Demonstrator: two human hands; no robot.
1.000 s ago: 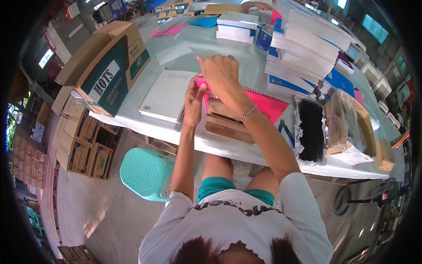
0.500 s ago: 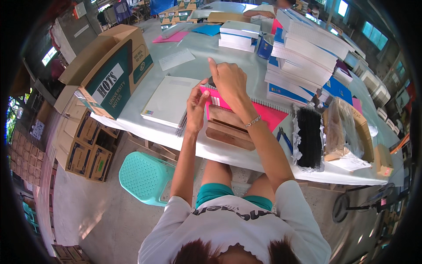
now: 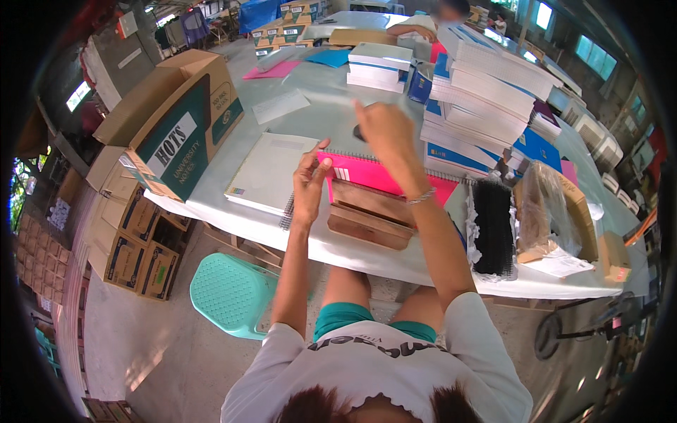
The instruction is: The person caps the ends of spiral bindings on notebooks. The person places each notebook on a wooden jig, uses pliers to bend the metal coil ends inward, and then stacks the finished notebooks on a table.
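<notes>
A pink spiral notebook [image 3: 342, 168] leans upright in a slotted wooden block [image 3: 367, 229] at the table's front edge, its wire coil along the top. My left hand [image 3: 310, 180] pinches its upper left corner between thumb and fingers. Just above the coil is my right hand [image 3: 389, 134], blurred, with its fingers curled and thumb raised. A small dark object [image 3: 359, 132] shows at its fingers; its kind cannot be made out. Left of the notebook, grey-covered spiral notebooks [image 3: 264, 173] lie stacked on the table.
Tall stacks of white-paged, blue-covered books [image 3: 479, 106] rise at the right. Black wire coils [image 3: 491, 225] and an open carton with plastic [image 3: 557, 211] sit at the right front. A large carton [image 3: 180, 137] stands left, a green stool [image 3: 229, 292] below. Another person [image 3: 416, 29] sits at the far side.
My right hand has moved right along the notebook's coil, the dark object with it. My left hand stays at the corner. The pliers beside my right forearm are now mostly hidden.
</notes>
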